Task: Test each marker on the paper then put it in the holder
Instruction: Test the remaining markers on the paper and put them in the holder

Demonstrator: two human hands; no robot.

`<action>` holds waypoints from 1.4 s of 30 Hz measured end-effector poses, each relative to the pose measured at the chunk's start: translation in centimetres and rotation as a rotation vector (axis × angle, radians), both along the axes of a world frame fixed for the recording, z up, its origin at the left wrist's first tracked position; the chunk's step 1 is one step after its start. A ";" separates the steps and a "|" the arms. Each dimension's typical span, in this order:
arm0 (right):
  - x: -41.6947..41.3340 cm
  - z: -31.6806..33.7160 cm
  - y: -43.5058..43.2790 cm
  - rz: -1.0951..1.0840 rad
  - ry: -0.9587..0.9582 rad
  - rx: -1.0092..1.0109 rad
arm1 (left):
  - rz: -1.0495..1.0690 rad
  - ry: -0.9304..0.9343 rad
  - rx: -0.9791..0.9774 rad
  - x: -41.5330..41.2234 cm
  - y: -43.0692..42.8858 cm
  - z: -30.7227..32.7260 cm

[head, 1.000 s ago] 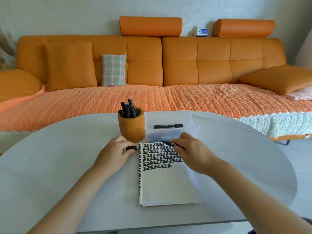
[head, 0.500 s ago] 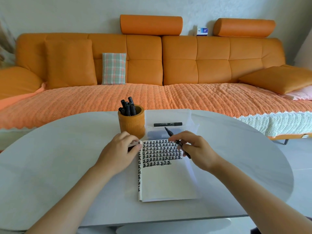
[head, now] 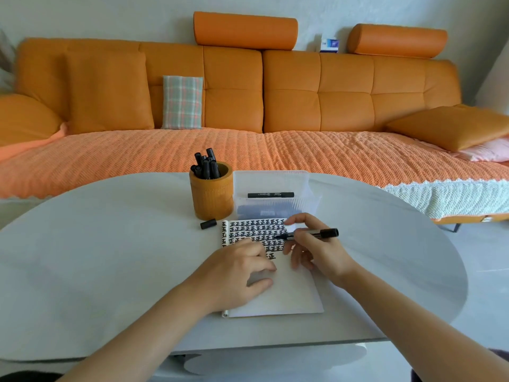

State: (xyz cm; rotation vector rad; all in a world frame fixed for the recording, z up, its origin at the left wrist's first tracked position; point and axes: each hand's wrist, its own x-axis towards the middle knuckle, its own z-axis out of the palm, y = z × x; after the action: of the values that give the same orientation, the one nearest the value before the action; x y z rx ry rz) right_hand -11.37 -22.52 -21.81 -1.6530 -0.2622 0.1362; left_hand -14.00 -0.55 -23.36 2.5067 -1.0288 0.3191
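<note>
A white paper pad (head: 281,299), its upper part covered in rows of black marks, lies on the grey table (head: 96,266). My right hand (head: 316,249) grips an uncapped black marker (head: 316,234), tip pointing left over the marks. My left hand (head: 237,274) rests flat on the pad, fingers spread. The marker's black cap (head: 208,224) lies on the table by the orange holder (head: 211,197), which holds several black markers (head: 206,165). One capped marker (head: 270,194) lies in a clear plastic box (head: 275,177) behind the pad.
An orange sofa (head: 275,92) with a plaid cushion (head: 182,102) runs behind the table. The table's rounded edge curves off at right, with grey floor (head: 484,271) beyond it.
My left hand let go of the cap, which now lies by the holder, and moved onto the pad. My right hand turned the marker so its tip points left over the marks.
</note>
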 end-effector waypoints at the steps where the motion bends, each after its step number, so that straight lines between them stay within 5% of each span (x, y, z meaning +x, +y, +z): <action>1: 0.0 -0.1 0.0 -0.010 -0.010 -0.032 | -0.003 -0.006 0.007 0.0 0.0 0.0; 10: 0.3 -0.8 0.6 -0.090 -0.085 -0.232 | -0.001 -0.018 0.057 -0.1 -0.1 0.1; 42: 0.3 -1.5 0.1 0.006 -0.154 -0.231 | 0.021 0.030 0.038 -0.1 -0.2 0.1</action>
State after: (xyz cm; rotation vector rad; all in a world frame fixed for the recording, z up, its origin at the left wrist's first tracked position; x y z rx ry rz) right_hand -11.06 -22.43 -23.27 -1.8956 -0.3795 0.0440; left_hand -14.10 -0.76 -23.21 2.5501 -1.0067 0.2697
